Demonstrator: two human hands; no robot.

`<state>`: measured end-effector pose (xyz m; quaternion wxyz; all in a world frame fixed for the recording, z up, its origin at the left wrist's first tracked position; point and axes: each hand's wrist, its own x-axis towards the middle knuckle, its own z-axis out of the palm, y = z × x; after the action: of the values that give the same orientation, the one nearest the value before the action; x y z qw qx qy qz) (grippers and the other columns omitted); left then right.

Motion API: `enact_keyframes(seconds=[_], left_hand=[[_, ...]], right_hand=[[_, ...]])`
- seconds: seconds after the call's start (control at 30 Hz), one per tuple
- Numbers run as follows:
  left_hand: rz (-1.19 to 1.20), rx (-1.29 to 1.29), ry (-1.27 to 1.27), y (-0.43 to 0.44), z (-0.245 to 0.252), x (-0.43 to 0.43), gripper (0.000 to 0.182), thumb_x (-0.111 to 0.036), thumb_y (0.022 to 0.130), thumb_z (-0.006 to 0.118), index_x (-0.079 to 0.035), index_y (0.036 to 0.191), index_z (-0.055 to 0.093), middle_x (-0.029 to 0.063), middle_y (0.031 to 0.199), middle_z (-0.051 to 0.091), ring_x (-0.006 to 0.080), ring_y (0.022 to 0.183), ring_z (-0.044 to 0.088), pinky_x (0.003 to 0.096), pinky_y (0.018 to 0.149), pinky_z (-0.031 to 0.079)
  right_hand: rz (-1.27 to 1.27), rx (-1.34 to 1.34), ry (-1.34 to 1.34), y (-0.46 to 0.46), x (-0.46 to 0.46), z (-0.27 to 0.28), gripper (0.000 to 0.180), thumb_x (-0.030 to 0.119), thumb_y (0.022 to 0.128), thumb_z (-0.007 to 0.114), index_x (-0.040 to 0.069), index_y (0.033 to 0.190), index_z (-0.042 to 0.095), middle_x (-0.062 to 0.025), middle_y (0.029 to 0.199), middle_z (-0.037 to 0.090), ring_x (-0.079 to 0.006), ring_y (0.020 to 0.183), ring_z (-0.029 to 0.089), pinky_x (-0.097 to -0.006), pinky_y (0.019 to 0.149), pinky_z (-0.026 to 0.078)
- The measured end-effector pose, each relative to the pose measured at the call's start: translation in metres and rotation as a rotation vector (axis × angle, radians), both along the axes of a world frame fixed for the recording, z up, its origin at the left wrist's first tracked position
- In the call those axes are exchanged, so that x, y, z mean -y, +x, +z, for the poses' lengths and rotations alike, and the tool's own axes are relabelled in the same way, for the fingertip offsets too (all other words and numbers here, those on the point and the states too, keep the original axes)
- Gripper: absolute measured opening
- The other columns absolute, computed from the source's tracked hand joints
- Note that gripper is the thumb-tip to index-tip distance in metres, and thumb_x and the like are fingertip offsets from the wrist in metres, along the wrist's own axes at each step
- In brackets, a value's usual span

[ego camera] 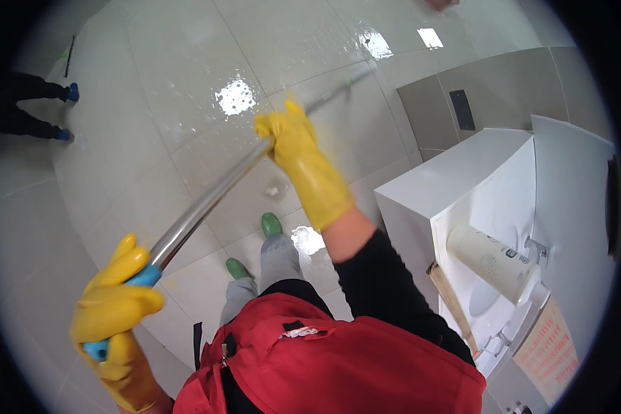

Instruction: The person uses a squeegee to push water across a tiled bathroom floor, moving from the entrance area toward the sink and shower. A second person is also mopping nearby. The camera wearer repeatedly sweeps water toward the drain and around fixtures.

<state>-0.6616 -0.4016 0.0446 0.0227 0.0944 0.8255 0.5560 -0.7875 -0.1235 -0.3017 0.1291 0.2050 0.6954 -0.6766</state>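
My left hand (115, 318), in a yellow rubber glove, is wrapped around the blue grip (146, 276) at the near end of a long metal pole (207, 204). Farther along the shaft, my right hand (296, 145) grips it in a matching glove, slightly blurred. The pole slants away across wet, glossy floor tiles (222, 165). Its far end (361, 73) reaches the floor near a tiled wall corner; blur hides what kind of head it carries. Below the pole stand my green boots (270, 224).
To the right is a white washbasin counter (447, 155) with taps (537, 249). A large cream cup (489, 264), a wooden strip (453, 305) and a cardboard sheet with red writing (547, 344) are there. Another person's legs (36, 88) with blue footwear stand at the left, near a thin stick (70, 57).
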Motion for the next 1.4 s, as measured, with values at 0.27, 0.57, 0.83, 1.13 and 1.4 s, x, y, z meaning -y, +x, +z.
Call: enact_keyframes(seconds=[0.27, 0.57, 0.83, 1.13, 1.4], left_hand=[[-0.074, 0.360, 0.152, 0.000, 0.012, 0.027, 0.036, -0.040, 0.101, 0.073, -0.005, 0.099, 0.076, 0.0157, 0.076, 0.076, 0.0373, 0.102, 0.078, 0.0686, 0.118, 0.045], [-0.013, 0.006, -0.007, 0.000, 0.070, 0.069, 0.039, -0.046, 0.100, 0.073, -0.009, 0.086, 0.073, 0.0056, 0.059, 0.066, 0.0298, 0.087, 0.077, 0.0674, 0.116, 0.049], [0.027, -0.076, -0.281, 0.049, 0.071, 0.029, 0.037, -0.049, 0.106, 0.069, -0.014, 0.094, 0.069, 0.0037, 0.073, 0.069, 0.0302, 0.106, 0.074, 0.0700, 0.119, 0.045], [0.306, -0.400, -0.040, 0.120, 0.109, 0.144, 0.043, -0.051, 0.109, 0.060, -0.014, 0.087, 0.059, 0.0025, 0.077, 0.058, 0.0192, 0.091, 0.070, 0.0662, 0.125, 0.042], [0.090, -0.508, 0.404, 0.192, 0.099, 0.207, 0.031, -0.026, 0.103, 0.065, -0.011, 0.076, 0.060, 0.0046, 0.071, 0.062, 0.0235, 0.085, 0.069, 0.0606, 0.105, 0.053]], right_hand=[[0.542, -0.106, 0.706, 0.200, 0.015, 0.058, 0.008, 0.016, 0.078, 0.075, 0.016, 0.082, 0.068, -0.0151, 0.078, 0.066, -0.0434, 0.080, 0.066, -0.0513, 0.066, 0.049], [0.399, -0.508, 0.592, 0.144, 0.077, 0.070, 0.033, 0.005, 0.065, 0.078, 0.015, 0.086, 0.055, -0.0102, 0.080, 0.061, -0.0412, 0.087, 0.064, -0.0536, 0.071, 0.049], [0.126, -0.046, -0.348, 0.022, 0.122, 0.064, 0.028, 0.002, 0.066, 0.079, 0.012, 0.088, 0.065, -0.0071, 0.075, 0.059, -0.0349, 0.069, 0.056, -0.0444, 0.079, 0.055], [0.369, -0.419, 0.343, 0.114, 0.194, 0.131, 0.022, 0.009, 0.076, 0.080, 0.019, 0.094, 0.076, -0.0072, 0.080, 0.069, -0.0319, 0.082, 0.067, -0.0467, 0.074, 0.055], [0.686, -0.499, 0.570, 0.229, 0.246, 0.166, 0.026, 0.011, 0.079, 0.078, 0.023, 0.101, 0.081, -0.0072, 0.090, 0.079, -0.0343, 0.100, 0.074, -0.0462, 0.082, 0.059]])
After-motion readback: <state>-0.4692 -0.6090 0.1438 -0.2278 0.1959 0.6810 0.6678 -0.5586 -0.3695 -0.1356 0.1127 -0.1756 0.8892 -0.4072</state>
